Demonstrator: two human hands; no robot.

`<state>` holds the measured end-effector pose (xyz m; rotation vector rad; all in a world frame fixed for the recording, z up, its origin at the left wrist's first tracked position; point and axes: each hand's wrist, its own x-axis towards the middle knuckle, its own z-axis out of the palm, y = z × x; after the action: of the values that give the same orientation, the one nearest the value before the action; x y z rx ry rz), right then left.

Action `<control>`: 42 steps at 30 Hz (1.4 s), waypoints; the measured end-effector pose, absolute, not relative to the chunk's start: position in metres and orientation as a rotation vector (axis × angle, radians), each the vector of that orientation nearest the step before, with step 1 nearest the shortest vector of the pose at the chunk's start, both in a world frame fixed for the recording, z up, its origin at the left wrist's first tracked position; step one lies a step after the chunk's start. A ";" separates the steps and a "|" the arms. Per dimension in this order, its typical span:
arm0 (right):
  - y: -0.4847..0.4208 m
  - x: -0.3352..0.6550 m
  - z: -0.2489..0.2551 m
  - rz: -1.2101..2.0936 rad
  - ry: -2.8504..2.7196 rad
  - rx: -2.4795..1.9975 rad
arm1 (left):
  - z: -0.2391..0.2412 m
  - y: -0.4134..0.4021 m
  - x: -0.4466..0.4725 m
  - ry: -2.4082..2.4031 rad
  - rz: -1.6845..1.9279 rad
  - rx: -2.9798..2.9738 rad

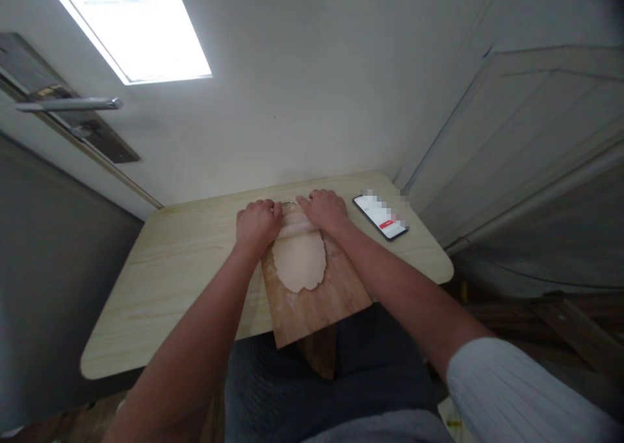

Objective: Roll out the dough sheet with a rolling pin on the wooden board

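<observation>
A pale wooden table [185,267] fills mid-frame, with a floured board [322,306] at centre overhanging its near edge. Flattened dough [299,261] lies on the board. At its far end, the left hand [257,225] and right hand [324,209] press down with fingers curled over a rolling pin [295,227]. A phone [381,216] lies just right.

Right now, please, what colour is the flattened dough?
The dough is pale beige, best in head view.

Pale wooden pin [297,228] lies crosswise on the far edge of a flat oval dough [299,262]. The dough rests on a floured brown board [319,303] overhanging the near edge of the surface [185,267].
</observation>
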<state>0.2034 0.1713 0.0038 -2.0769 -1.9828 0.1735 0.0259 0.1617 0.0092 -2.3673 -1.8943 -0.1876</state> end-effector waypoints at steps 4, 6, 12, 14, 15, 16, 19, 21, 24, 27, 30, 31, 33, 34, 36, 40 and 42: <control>0.156 0.203 0.001 0.128 -1.951 -2.069 | 0.008 0.145 0.027 -1.888 -0.228 -2.329; 0.148 0.203 0.001 0.096 -1.938 -2.060 | 0.007 0.137 0.028 -1.886 -0.260 -2.309; 0.115 0.205 0.001 -0.063 -1.928 -1.987 | 0.009 0.109 0.031 -1.922 -0.387 -2.244; 0.102 0.207 0.000 -0.112 -1.927 -1.943 | 0.009 0.098 0.031 -1.940 -0.459 -2.195; 0.095 0.208 -0.002 -0.113 -1.931 -1.929 | 0.009 0.092 0.031 -1.952 -0.496 -2.185; 0.090 0.209 -0.004 -0.102 -1.943 -1.921 | 0.007 0.086 0.031 -1.968 -0.529 -2.188; 0.081 0.211 -0.013 -0.055 -1.991 -1.925 | -0.001 0.075 0.032 -2.000 -0.529 -2.259; 0.083 0.211 -0.017 -0.049 -2.003 -1.934 | -0.007 0.074 0.032 -1.992 -0.490 -2.295; 0.092 0.210 -0.017 -0.053 -2.003 -1.948 | -0.010 0.081 0.032 -1.978 -0.455 -2.315; 0.102 0.208 -0.012 -0.041 -2.015 -1.956 | -0.008 0.091 0.030 -1.971 -0.428 -2.329; 0.110 0.207 -0.009 -0.041 -2.027 -1.954 | -0.005 0.100 0.030 -1.962 -0.396 -2.331; 0.112 0.207 -0.008 -0.045 -2.031 -1.951 | -0.005 0.103 0.030 -1.957 -0.395 -2.329; 0.117 0.207 -0.008 -0.057 -2.033 -1.952 | -0.003 0.108 0.030 -1.943 -0.407 -2.325; 0.120 0.207 -0.008 -0.064 -2.034 -1.952 | -0.003 0.110 0.030 -1.935 -0.414 -2.323; 0.125 0.207 -0.008 -0.073 -2.037 -1.954 | -0.001 0.115 0.030 -1.927 -0.416 -2.322; 0.138 0.206 -0.011 -0.078 -2.034 -1.967 | 0.002 0.126 0.031 -1.952 -0.357 -2.318; 0.145 0.206 -0.012 -0.058 -2.035 -1.981 | 0.004 0.132 0.031 -1.966 -0.302 -2.323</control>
<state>0.2058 0.1448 -0.0123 -1.9814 -2.0351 -0.0578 0.0308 0.1318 0.0039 -2.3232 -1.9655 -0.3015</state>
